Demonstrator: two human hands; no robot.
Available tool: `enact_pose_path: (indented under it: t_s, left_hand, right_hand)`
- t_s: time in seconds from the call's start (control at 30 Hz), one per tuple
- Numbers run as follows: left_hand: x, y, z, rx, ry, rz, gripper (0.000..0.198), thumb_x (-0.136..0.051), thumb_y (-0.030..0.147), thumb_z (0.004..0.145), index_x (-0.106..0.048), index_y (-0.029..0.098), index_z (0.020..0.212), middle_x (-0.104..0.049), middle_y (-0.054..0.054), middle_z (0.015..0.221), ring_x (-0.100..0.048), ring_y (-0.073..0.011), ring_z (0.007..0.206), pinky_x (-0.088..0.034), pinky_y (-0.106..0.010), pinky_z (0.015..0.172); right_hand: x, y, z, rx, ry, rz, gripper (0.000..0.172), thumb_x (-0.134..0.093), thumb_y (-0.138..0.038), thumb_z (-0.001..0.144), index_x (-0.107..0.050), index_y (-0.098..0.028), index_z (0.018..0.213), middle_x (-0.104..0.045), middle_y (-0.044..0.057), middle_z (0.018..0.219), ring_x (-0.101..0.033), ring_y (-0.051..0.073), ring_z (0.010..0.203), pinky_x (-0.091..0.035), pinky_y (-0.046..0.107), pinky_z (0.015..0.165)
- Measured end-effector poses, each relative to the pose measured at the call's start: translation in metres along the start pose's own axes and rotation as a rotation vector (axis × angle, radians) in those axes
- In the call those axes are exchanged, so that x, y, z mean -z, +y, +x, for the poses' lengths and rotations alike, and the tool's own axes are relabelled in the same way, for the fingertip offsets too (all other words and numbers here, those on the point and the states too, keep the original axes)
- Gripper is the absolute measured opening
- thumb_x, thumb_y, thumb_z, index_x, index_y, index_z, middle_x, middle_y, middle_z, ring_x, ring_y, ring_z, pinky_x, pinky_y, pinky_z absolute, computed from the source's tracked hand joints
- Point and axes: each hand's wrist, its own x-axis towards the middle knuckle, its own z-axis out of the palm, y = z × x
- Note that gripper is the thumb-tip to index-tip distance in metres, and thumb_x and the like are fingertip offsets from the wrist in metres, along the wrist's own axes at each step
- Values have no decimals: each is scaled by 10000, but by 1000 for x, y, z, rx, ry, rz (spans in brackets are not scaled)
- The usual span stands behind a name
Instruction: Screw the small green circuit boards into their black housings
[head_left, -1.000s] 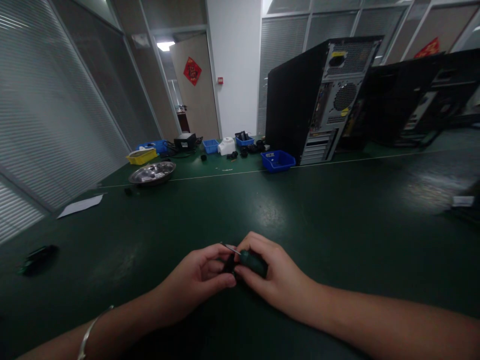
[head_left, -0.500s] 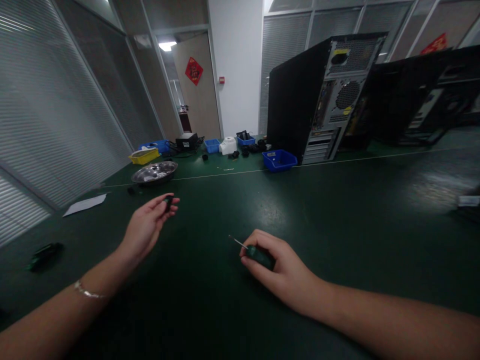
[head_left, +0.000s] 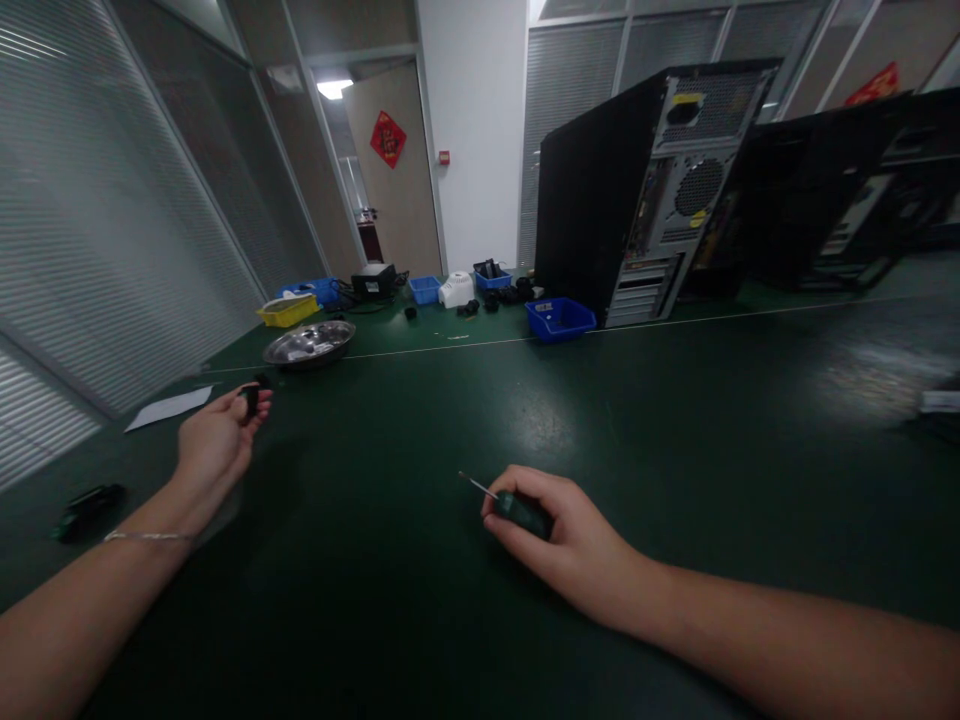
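My left hand (head_left: 217, 430) is closed around a small black piece (head_left: 250, 400), pinched between thumb and fingers; its exact kind does not show. It is held over the green table (head_left: 390, 600), just short of the steel dish (head_left: 309, 345) and near a dark bit (head_left: 262, 381) on the surface. A screwdriver (head_left: 517, 512) with a dark green handle and a thin metal shaft sits in my right hand (head_left: 570, 540). The shaft points up and left, touching nothing. A dark green and black object (head_left: 88, 512) lies at the left, beside my left forearm.
A white sheet (head_left: 169, 408) lies at the left edge. Along the back stand a yellow tray (head_left: 288, 311), a blue bin (head_left: 560, 320), a white plastic housing (head_left: 457, 290) and several small black parts. A tall computer case (head_left: 592, 200) rises at the back right.
My left hand has moved left with the small black piece still in its fingers. My right hand and the screwdriver have hardly moved.
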Motion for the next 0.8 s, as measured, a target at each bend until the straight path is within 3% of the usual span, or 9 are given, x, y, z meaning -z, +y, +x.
enact_pose_path:
  t_s: [0.13,0.23,0.33,0.4,0.5,0.6,0.7,0.8]
  left_hand:
    - [-21,-5,-19,38,-115,21,161,-494,123,956,-634,116,1036,-666,-65,978,-647,-138,786,-557,-262,686]
    - [-43,-9,-56,94,-317,57,255,-476,4,910,-663,127,1033,-713,-83,935,-657,-119,758,-550,-209,691]
    - [-59,-8,-100,172,-548,112,243,-617,78,862,-682,140,1088,-730,-124,1028,-674,-181,796,-563,-286,715]
    - [-64,-7,-124,199,-749,177,232,-633,186,881,-699,163,1102,-720,-112,1083,-659,-181,823,-543,-288,744]
    - [-63,-8,-146,203,-933,274,253,-589,284,917,-707,211,1129,-732,-63,966,-630,-165,838,-500,-272,775]
    - [-61,-7,-155,214,-976,272,256,-603,290,904,-717,228,1125,-725,-56,987,-621,-177,890,-476,-296,838]
    - [-61,-4,-158,199,-995,255,287,-654,270,866,-705,234,1147,-710,-60,1068,-620,-186,920,-469,-310,861]
    - [-63,0,-160,154,-982,285,309,-670,265,850,-694,203,1152,-719,-49,872,-625,-179,811,-480,-304,785]
  right_hand:
    - [1,0,0,-23,-11,5,51,-616,-141,874,-664,-140,892,-635,22,817,-596,169,766,-469,276,700]
    - [1,1,0,-38,-33,19,89,-620,-160,878,-661,-149,956,-648,30,866,-609,178,794,-482,286,716]
    - [1,1,-1,-50,-39,43,208,-614,-199,895,-618,-181,1101,-643,26,918,-608,182,811,-492,295,720]
    - [0,1,-1,-48,-25,68,283,-598,-210,910,-575,-205,1192,-639,28,959,-605,187,843,-494,304,736]
    - [0,-1,-1,5,-23,106,339,-557,-190,941,-544,-233,1276,-643,43,1090,-609,192,965,-490,325,846]
    - [1,-1,0,80,-34,73,381,-540,-155,953,-549,-268,1317,-629,41,1179,-581,193,1086,-444,343,961]
    - [3,1,1,106,-55,1,439,-537,-151,959,-515,-297,1373,-640,38,1131,-590,191,1030,-453,349,927]
    - [3,4,0,102,-51,-44,449,-546,-180,963,-503,-313,1390,-646,35,1078,-589,190,968,-463,341,871]
